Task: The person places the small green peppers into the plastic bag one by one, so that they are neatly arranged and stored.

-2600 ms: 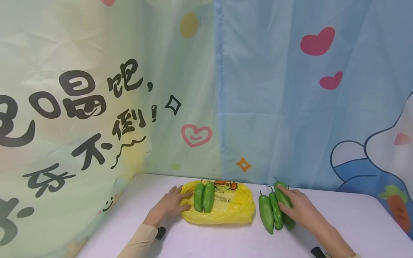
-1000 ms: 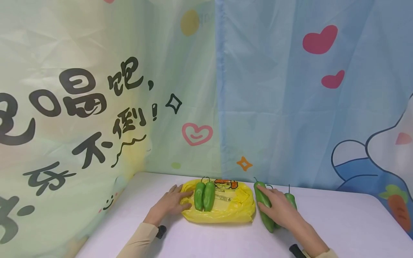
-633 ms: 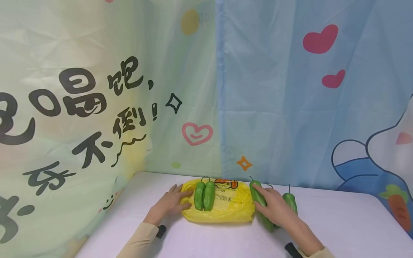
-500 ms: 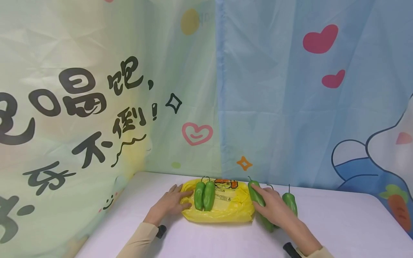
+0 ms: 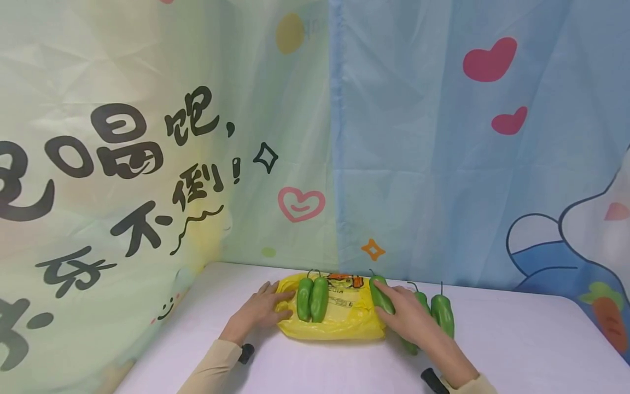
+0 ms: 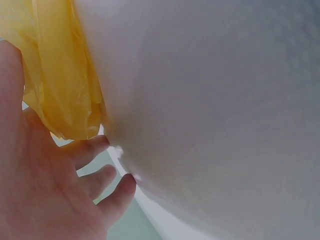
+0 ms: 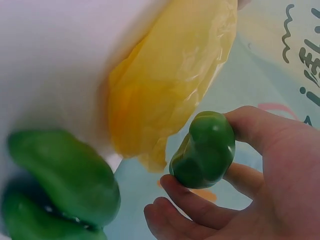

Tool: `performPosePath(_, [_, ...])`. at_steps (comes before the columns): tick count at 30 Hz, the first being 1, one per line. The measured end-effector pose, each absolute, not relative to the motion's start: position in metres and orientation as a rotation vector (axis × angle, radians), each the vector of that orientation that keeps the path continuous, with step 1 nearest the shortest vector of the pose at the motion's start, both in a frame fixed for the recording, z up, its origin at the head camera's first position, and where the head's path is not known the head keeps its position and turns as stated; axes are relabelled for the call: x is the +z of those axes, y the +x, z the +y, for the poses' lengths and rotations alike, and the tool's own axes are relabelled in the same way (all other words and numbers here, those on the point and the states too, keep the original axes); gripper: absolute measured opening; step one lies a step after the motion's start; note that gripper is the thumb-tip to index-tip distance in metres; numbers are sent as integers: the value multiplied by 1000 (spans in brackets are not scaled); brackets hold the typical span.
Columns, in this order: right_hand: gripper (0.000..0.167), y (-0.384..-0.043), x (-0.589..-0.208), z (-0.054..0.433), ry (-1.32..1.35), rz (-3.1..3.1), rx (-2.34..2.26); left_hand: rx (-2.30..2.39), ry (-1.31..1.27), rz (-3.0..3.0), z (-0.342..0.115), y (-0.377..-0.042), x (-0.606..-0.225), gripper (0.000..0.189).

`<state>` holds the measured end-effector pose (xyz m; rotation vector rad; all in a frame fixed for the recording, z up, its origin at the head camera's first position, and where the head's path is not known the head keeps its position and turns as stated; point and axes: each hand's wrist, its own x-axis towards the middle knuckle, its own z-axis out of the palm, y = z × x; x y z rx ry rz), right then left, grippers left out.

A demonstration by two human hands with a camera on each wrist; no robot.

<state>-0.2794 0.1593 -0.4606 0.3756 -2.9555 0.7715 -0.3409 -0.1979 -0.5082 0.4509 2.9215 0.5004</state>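
Pastel printed cloth fills the far side, a pale table runs up to it, and here at the middle is the green pepper, poised at the right edge of the yellow bag. The right hand has it in a clamp, thumb on one side and fingers on the other, as the right wrist view shows nicely. Is the pepper touching the plastic or just above it? Can't tell. Left of it on the bag, a slimmer pepper and a fuller pepper lie side by side, stems to the far side; lining this one up the same way looks the tidy choice. The left hand lies at the bag's left edge, fingers apart, gripping nothing that shows; a light press there should stop the thin film from sliding. For my money, a low, level carry is best, because smooth skin could roll on a slack bag, so the fingers should ease off only once it sits steady. Out right, a shorter-looking pepper and an outer pepper lie on the table, and a green tip shows on the near side of the wrist, its body hidden: mind the knuckles there.
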Motion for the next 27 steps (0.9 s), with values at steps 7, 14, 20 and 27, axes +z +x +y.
performPosePath(7, [61, -280, -461, 148, 382, -2937, 817, 491, 447, 2921, -198, -342, -509, 55])
performPosePath(14, [61, -284, -461, 139, 389, -2919, 815, 498, 453, 2919, -198, -340, -508, 55])
performPosePath(20, [60, -289, -465, 130, 438, -2892, 827, 508, 463, 2921, -197, -339, -505, 54])
performPosePath(27, [61, -292, -467, 118, 448, -2871, 832, 512, 461, 2919, -197, -339, -506, 54])
